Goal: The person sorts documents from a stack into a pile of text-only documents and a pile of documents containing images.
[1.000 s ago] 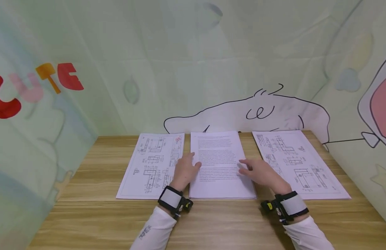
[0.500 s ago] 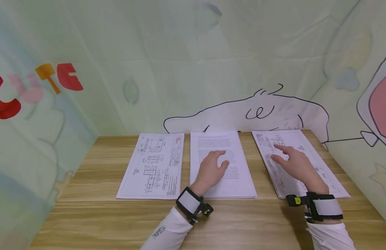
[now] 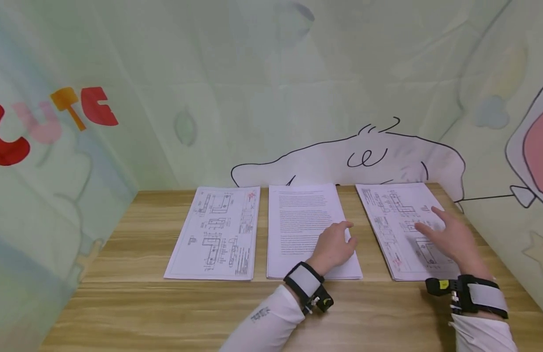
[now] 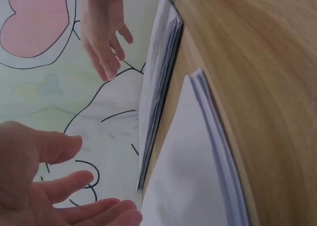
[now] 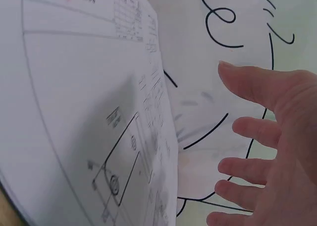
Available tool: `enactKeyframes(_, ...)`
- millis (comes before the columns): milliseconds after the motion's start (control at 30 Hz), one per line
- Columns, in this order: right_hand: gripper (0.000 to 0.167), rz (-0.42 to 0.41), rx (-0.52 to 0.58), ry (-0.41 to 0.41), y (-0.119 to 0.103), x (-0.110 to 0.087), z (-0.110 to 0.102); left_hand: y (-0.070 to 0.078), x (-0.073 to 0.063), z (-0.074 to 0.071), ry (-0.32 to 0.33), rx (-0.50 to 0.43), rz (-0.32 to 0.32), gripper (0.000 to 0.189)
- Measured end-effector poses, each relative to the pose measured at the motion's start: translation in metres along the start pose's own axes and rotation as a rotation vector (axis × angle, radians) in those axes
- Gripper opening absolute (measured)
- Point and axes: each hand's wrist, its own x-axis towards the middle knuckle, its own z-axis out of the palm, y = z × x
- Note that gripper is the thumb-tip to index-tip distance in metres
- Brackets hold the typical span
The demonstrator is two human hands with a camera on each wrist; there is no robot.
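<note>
My left hand (image 3: 335, 247) hovers above the right part of the middle paper stack (image 3: 297, 220), which bears printed text. Its fingers are loosely bent and hold nothing; the left wrist view shows them apart from the sheets. Over the right edge of the right paper stack (image 3: 385, 234), covered in technical drawings, hangs my right hand (image 3: 453, 239). In the right wrist view its fingers are spread, with a gap between them and the drawing sheet (image 5: 99, 112). Several sheets make up each of these two stacks, as their edges in the left wrist view show.
A third stack of drawings (image 3: 214, 234) lies at the left of the wooden table (image 3: 121, 244). Strips of bare wood separate the stacks. Behind the table hangs a printed cloth (image 3: 253, 98) with cartoon shapes. Each wrist wears a strapped camera.
Both hands have moved to the right: the left from the gap beside the left stack across the middle stack, the right from the middle stack to the right stack. The papers lie where they were.
</note>
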Motion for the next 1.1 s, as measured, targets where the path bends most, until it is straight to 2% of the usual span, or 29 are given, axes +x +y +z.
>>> enactKeyframes(100, 0.092, 0.047, -0.002, -0.04, 0.014, 0.001, 0.001, 0.005, 0.003, 0.009, -0.018, -0.027, -0.011, 0.04)
enactKeyframes(267, 0.097, 0.124, -0.024, -0.121, 0.032, 0.004, 0.005, 0.013, 0.006, 0.026, -0.068, -0.189, -0.059, 0.043)
enactKeyframes(467, 0.095, 0.194, -0.021, -0.127, 0.037, 0.004, 0.007, 0.021, 0.008, 0.048, -0.069, -0.408, -0.2, 0.04)
enactKeyframes(567, 0.091, 0.23, -0.019, -0.132, 0.034, 0.005, 0.006, 0.025, 0.009, 0.055, -0.081, -0.54, -0.248, 0.042)
enactKeyframes(833, 0.084, 0.272, -0.039, -0.16, 0.029, 0.006, 0.004, 0.028, 0.011, 0.06, -0.072, -0.783, -0.289, 0.048)
enactKeyframes(967, 0.078, 0.292, -0.042, -0.14, 0.026, 0.004, 0.002, 0.027, 0.013, 0.061, -0.076, -0.933, -0.328, 0.049)
enactKeyframes(1033, 0.075, 0.306, -0.041, -0.122, 0.023, 0.002, 0.001, 0.026, 0.015, 0.061, -0.085, -0.981, -0.345, 0.051)
enactKeyframes(1100, 0.073, 0.315, -0.039, -0.107, 0.021, 0.001, 0.0, 0.025, 0.016, 0.061, -0.097, -0.989, -0.349, 0.054)
